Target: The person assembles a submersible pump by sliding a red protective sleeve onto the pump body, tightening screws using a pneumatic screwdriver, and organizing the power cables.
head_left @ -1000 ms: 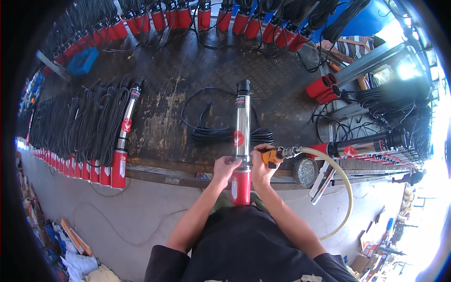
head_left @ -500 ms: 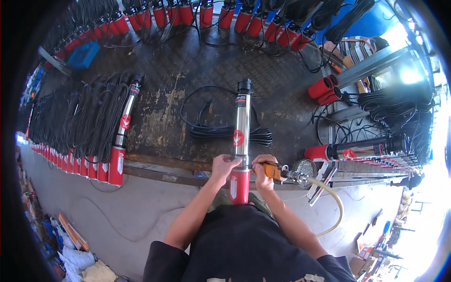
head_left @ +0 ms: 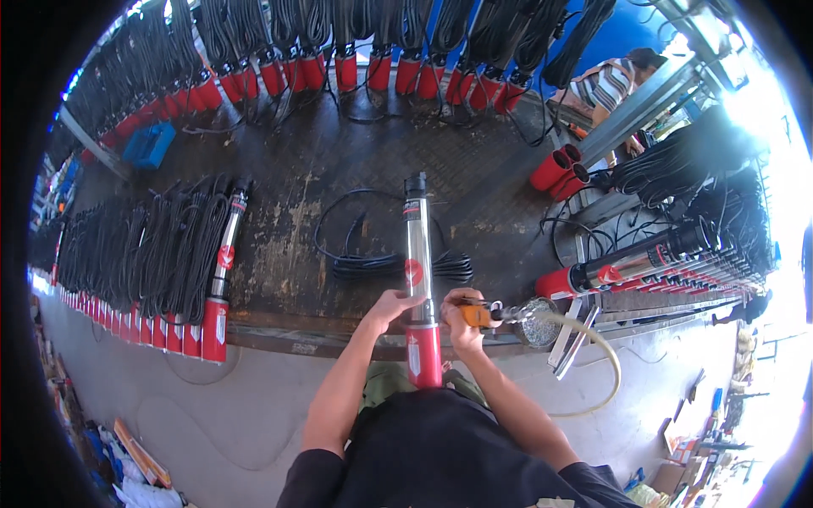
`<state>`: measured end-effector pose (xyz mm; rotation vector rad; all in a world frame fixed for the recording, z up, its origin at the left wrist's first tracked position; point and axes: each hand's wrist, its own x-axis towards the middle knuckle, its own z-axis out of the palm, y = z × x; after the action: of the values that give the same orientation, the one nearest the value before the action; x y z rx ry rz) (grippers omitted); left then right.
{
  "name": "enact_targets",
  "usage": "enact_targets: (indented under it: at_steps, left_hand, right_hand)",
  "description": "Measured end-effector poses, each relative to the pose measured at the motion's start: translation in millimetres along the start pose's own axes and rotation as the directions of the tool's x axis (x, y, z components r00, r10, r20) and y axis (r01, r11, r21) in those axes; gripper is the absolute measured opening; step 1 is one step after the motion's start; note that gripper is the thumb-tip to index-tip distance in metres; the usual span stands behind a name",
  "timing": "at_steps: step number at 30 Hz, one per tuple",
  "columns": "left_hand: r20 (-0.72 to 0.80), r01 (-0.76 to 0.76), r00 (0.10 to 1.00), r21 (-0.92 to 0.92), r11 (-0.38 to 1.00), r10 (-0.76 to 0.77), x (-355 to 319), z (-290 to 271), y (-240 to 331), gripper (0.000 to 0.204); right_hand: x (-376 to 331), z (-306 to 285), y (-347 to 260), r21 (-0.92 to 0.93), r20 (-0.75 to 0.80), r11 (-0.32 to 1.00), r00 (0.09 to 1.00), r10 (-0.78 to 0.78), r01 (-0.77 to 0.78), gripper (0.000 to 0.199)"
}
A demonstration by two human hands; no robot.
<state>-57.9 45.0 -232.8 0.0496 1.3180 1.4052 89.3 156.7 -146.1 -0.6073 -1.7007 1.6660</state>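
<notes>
A slim submersible pump, with a silver barrel, black top and red lower sleeve, lies lengthwise before me, its red end by my shirt. My left hand is closed on its left side, thumb reaching across the silver barrel above the red sleeve. On the other side my right hand is wrapped around an orange air screwdriver, with a pale hose curving away from it. The driver's tip is hidden by my fingers. A coiled black cable lies beneath the pump on the dark workbench.
Red-sleeved pumps with bundled cables stand in rows at the left, along the far edge and at the right. A round mesh bowl sits by the hose. Red cups, a blue tray and another person are farther off.
The view has tilted up, showing more of the far row and the other person. My left thumb has shifted slightly up the barrel, and my right hand with the screwdriver has drawn slightly from the pump.
</notes>
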Motion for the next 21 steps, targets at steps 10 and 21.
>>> enact_targets:
  at_steps: [10, 21]
  left_hand:
    - [-0.283, -0.040, 0.887, 0.738, 0.673, 0.364, -48, 61, -17, 0.048]
    - [-0.385, -0.353, 0.890, -0.240, 0.904, 0.246, -72, 25, -5, 0.010]
  right_hand:
    - [13, -69, 36, -0.156, -0.218, 0.984, 0.968, -0.121, 0.088, 0.012]
    - [23, -56, 38, -0.313, 0.028, 0.948, 0.998, -0.054, 0.060, 0.017]
